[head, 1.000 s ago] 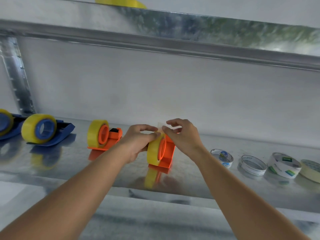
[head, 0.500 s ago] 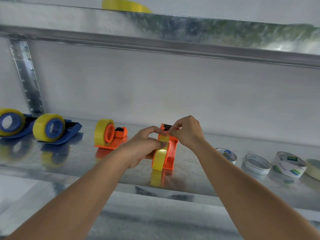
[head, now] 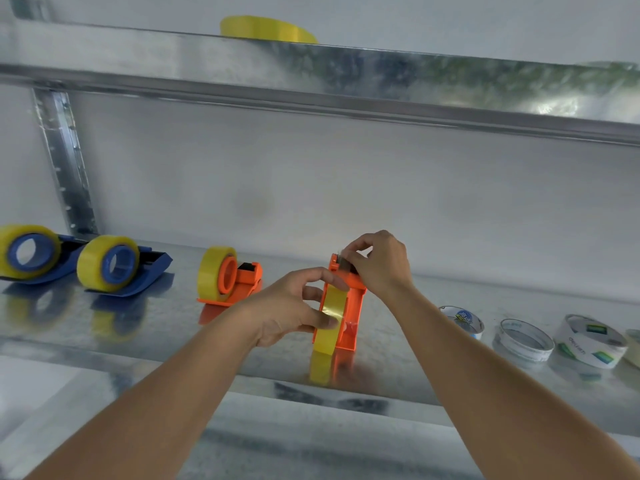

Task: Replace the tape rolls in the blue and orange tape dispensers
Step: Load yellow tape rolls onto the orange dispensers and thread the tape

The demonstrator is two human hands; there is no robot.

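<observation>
Head view: left hand (head: 291, 306) grips yellow roll (head: 329, 318), right hand (head: 377, 265) pinches dispenser's cutter (head: 343, 265)

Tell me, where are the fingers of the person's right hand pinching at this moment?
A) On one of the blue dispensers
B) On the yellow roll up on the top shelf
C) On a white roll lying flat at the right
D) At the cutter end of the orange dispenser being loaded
D: the right hand pinches at the far cutter end of the orange dispenser, while the left hand steadies its yellow tape roll.
</observation>
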